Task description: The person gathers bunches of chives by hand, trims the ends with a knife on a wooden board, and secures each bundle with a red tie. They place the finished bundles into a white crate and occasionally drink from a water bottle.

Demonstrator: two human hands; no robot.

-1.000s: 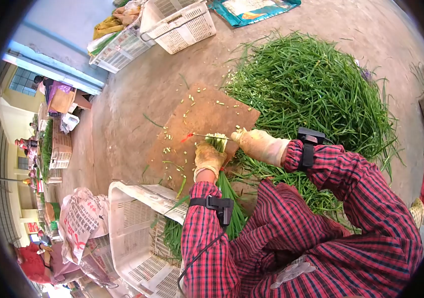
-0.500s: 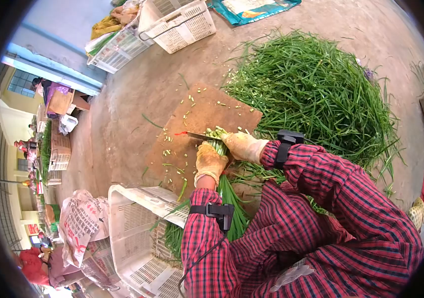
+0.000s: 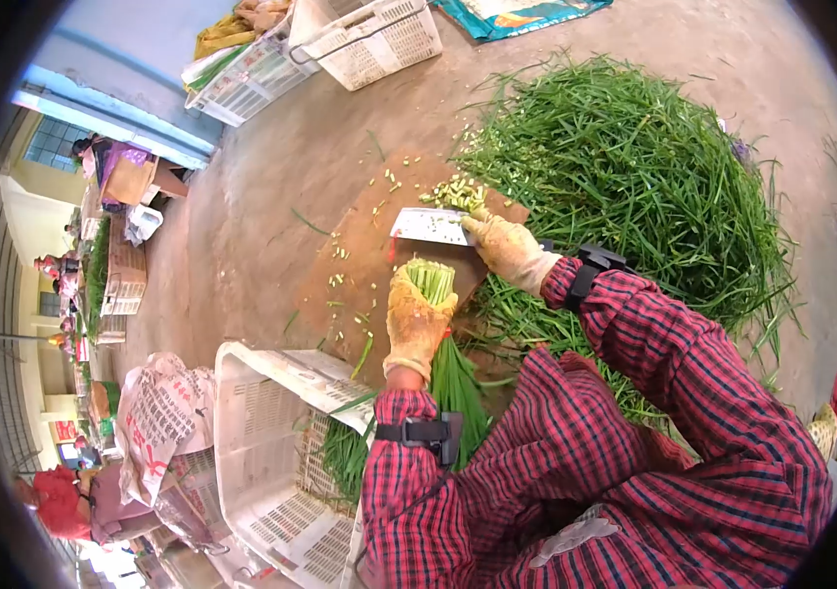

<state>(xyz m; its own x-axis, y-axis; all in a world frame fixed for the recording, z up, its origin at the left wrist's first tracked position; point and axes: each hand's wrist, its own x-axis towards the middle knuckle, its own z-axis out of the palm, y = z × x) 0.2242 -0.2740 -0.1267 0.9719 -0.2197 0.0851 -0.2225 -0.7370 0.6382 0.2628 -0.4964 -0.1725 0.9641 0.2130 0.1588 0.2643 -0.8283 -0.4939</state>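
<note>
My left hand, in a stained, yellowed glove, is closed round a bunch of green chives with pale cut ends pointing away from me. The long leaves hang back under my forearm. In my right hand, also gloved, is a cleaver with a broad pale blade, lying beyond the bunch and apart from it. Trimmed stem ends sit heaped against the far side of the blade. Beneath is a brown cutting board strewn with small cut pieces.
A large heap of loose green leaves lies to the right. At my left stands a white plastic crate with greens inside, beside a printed sack. More crates stand at the back. A person in red is at the far left.
The cleaver has come away from the bunch and moved forward, its blade now turned flat. Cut ends are pushed ahead of it. My left hand still grips the chives.
</note>
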